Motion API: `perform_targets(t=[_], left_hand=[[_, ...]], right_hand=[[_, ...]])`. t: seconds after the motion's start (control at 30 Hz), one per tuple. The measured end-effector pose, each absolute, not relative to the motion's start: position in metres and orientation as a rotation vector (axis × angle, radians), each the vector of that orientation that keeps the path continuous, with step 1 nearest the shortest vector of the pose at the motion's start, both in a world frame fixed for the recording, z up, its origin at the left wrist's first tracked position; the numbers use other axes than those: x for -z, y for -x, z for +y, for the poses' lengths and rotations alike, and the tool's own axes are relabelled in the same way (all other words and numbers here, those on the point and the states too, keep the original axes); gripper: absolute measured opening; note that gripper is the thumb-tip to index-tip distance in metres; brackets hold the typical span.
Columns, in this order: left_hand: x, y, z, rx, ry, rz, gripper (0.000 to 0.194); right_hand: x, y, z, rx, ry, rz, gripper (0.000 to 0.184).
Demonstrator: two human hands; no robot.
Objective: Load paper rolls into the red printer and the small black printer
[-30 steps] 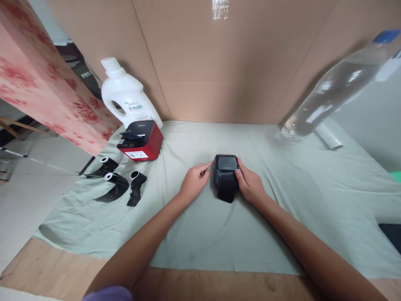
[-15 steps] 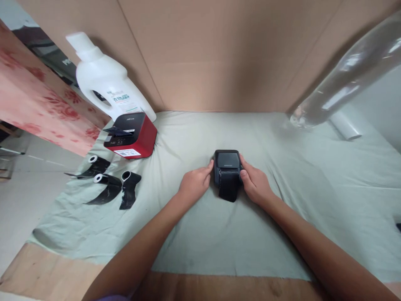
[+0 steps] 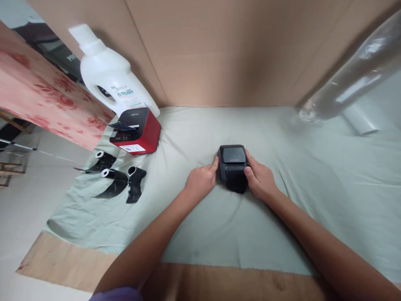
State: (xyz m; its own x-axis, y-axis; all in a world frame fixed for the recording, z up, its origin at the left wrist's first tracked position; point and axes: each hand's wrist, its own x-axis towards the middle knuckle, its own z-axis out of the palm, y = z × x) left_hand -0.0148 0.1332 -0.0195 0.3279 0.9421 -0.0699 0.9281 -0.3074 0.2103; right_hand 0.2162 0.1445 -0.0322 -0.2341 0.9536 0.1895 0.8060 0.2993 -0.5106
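A small black portable printer (image 3: pixel 234 154) lies on the cloth in front of me, with a strip of black paper (image 3: pixel 236 177) hanging out over its near side. My right hand (image 3: pixel 261 175) grips the printer's right side, thumb on the near right edge and fingers along the far right. My left hand (image 3: pixel 202 179) is at the left side, its index finger stretched out and touching the casing while the other fingers are curled in. Whatever lies under that fingertip is hidden.
At the left stand a red and black printer (image 3: pixel 138 129) and a white detergent bottle (image 3: pixel 109 75). Nearer lie several black paper rolls (image 3: pixel 115 179), partly unwound. A clear plastic bag (image 3: pixel 347 79) and a white tube (image 3: pixel 360 119) are at the right. A cardboard wall (image 3: pixel 219 54) rises behind.
The view has shifted a little, so everything sits slightly right and higher. My left index finger stays against the printer's side, and my right hand keeps its grip.
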Motion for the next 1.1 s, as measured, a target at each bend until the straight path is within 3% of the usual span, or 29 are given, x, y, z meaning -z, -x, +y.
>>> perform_targets(t=[0.73, 1.1], left_hand=[[0.023, 0.02, 0.129, -0.371, -2.233, 1.689, 0.059], [0.035, 0.029, 0.132, -0.772, -1.652, 1.496, 0.046]], right_hand=[[0.022, -0.211, 0.131, -0.364, 1.605, -2.17, 0.074], [0.019, -0.21, 0.132, -0.442, 1.637, -2.175, 0.073]])
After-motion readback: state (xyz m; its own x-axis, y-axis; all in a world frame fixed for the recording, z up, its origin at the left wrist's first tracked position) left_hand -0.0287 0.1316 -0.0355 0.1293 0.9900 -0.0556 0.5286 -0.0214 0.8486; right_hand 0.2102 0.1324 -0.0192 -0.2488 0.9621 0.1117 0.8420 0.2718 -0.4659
